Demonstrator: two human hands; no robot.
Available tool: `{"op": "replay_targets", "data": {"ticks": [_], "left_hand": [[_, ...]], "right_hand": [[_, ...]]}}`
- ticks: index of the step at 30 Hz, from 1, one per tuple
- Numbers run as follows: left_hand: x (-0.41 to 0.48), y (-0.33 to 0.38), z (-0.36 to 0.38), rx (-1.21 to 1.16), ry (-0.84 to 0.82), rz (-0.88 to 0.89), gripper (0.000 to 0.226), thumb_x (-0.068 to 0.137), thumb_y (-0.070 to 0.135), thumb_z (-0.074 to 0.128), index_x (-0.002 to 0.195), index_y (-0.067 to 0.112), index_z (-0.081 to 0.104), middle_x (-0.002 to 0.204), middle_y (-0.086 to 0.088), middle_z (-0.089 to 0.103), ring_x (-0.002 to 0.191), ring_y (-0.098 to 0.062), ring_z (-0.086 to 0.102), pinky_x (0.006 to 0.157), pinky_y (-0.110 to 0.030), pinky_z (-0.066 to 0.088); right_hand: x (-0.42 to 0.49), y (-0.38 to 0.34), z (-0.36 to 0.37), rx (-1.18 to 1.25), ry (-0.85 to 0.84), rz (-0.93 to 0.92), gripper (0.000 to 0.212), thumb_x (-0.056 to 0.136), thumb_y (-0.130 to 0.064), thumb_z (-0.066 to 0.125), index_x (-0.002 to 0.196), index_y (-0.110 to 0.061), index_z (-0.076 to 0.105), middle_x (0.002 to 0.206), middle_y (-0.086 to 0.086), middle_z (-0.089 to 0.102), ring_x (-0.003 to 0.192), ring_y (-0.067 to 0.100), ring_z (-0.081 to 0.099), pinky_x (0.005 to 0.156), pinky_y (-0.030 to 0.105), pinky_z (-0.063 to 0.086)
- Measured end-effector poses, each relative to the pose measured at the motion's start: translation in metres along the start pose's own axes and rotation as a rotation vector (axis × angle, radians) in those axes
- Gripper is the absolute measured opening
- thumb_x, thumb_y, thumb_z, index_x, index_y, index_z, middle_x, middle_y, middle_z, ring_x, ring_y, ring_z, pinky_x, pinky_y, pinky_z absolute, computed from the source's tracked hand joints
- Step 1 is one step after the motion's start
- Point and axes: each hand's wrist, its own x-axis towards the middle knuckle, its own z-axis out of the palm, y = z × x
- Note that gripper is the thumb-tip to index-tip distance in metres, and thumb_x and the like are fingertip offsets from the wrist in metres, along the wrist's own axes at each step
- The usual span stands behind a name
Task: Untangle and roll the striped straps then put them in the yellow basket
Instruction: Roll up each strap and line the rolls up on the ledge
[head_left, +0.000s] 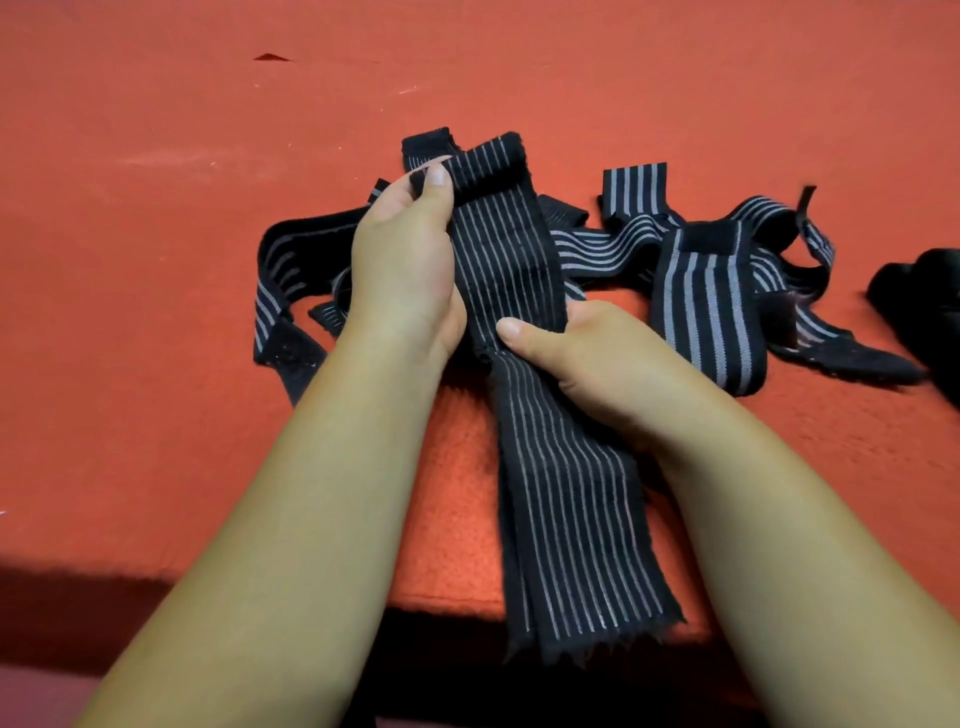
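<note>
A wide black strap with thin white stripes (566, 499) runs from the near edge of the red surface up the middle. Its far end is folded over into the start of a roll (491, 166). My left hand (405, 260) pinches that folded end with thumb and fingers. My right hand (592, 353) grips the strap lower down, thumb on top. Behind them lies a tangle of other striped straps (696, 291), one with a black velcro patch. No yellow basket is in view.
Everything lies on a red cloth-covered surface (156, 260), whose near edge (447, 603) drops into dark shadow. More strap loops (280, 291) lie left of my left hand. A dark fabric piece (930, 306) sits at the right edge.
</note>
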Motion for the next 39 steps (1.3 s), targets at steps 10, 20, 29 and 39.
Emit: {"op": "replay_targets", "data": {"ticks": [10,20,29,39], "left_hand": [[-0.002,0.001,0.001,0.045,-0.008,0.060,0.023,0.112,0.015,0.057,0.126,0.002,0.070,0.116,-0.021,0.079,0.109,-0.036,0.078,0.096,-0.058,0.063],[0.000,-0.001,-0.001,0.145,-0.165,0.161,0.019,0.106,0.006,0.063,0.115,0.015,0.077,0.120,-0.020,0.077,0.105,-0.032,0.075,0.094,-0.051,0.063],[-0.017,-0.003,0.006,0.440,-0.398,0.280,0.024,0.104,0.002,0.065,0.117,0.017,0.079,0.091,0.005,0.074,0.087,-0.012,0.072,0.077,-0.029,0.058],[-0.019,-0.003,0.007,0.517,-0.423,0.247,0.027,0.102,0.009,0.071,0.123,0.023,0.078,0.102,0.004,0.076,0.094,-0.011,0.072,0.081,-0.027,0.058]], "right_hand": [[0.002,0.007,0.000,0.192,-0.083,0.001,0.014,0.103,-0.030,0.072,0.113,-0.021,0.076,0.104,-0.003,0.084,0.101,0.020,0.080,0.104,0.050,0.059],[-0.002,-0.002,-0.010,0.640,-0.091,-0.050,0.029,0.106,-0.024,0.066,0.125,-0.003,0.074,0.116,0.015,0.081,0.112,0.031,0.078,0.100,0.043,0.062],[0.011,-0.002,-0.022,0.619,0.427,-0.233,0.031,0.101,-0.053,0.069,0.120,-0.029,0.074,0.102,-0.001,0.078,0.087,0.013,0.071,0.077,0.037,0.060],[0.019,0.008,-0.022,0.597,0.503,-0.297,0.017,0.104,-0.032,0.068,0.113,-0.023,0.080,0.111,0.003,0.081,0.109,0.028,0.077,0.098,0.054,0.061]]}}
